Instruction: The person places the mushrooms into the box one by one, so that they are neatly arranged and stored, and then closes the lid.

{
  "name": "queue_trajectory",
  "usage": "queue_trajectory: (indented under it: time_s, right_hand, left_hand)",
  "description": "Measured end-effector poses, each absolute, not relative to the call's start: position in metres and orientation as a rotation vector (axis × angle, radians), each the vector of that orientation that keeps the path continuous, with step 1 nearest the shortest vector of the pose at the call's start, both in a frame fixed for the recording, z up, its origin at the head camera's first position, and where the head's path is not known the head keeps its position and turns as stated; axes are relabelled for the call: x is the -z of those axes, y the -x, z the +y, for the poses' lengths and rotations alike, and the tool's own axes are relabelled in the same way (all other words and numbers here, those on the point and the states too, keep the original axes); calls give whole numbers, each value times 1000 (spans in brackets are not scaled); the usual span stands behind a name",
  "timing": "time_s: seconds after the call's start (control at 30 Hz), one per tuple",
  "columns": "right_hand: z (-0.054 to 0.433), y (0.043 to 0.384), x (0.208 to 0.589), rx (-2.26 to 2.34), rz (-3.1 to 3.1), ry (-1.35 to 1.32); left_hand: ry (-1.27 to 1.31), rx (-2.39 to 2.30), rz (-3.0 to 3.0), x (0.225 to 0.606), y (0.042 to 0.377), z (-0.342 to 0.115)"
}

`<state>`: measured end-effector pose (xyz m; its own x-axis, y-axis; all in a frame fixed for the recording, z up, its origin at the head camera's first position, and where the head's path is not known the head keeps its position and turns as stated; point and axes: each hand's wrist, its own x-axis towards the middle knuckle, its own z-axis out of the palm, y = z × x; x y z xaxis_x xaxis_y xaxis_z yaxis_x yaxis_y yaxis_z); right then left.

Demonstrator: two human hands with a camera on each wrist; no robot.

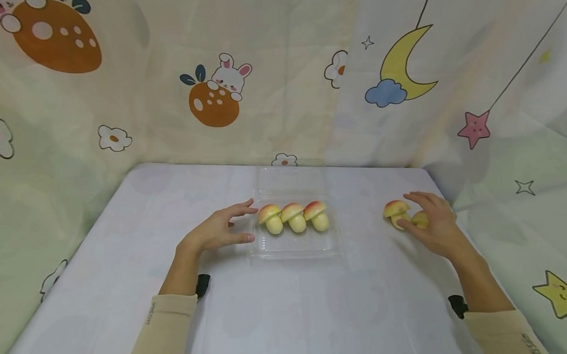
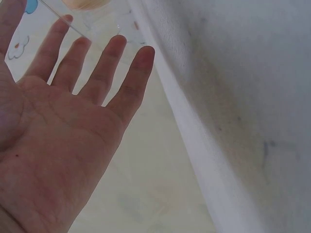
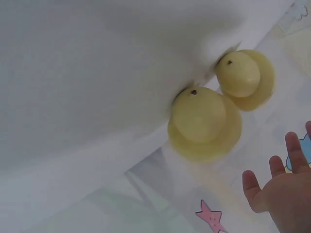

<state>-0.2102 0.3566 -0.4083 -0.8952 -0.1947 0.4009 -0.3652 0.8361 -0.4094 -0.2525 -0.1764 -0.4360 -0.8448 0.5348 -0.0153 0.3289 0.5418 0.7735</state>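
Three mushroom-shaped pieces (image 1: 293, 218), with red-and-yellow caps and pale yellow stems, lie in a row in a clear plastic box (image 1: 295, 249). My left hand (image 1: 219, 228) is at the box's left side, thumb and fingers apart; in the left wrist view its fingers are extended and the palm holds nothing. At the right, my right hand (image 1: 436, 226) hovers over two more: one mushroom (image 1: 397, 212) shows beside the thumb, while another mushroom (image 1: 421, 219) is partly hidden by the hand. The right wrist view shows both mushrooms (image 3: 201, 119) apart from the spread fingers.
The box's clear lid (image 1: 290, 182) lies folded back behind it. A white cloth (image 1: 288, 307) covers the table. Printed fabric (image 1: 285, 83) with rabbits, flowers, a moon and stars hangs behind and along both sides.
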Motion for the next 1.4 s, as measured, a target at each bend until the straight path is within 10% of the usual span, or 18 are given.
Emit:
queue_trajectory:
  time_s: [1.4]
  right_hand:
    - [400,199,430,-736,-2913,-244]
  left_hand:
    - [-736,-1191,2527,439,255,-178]
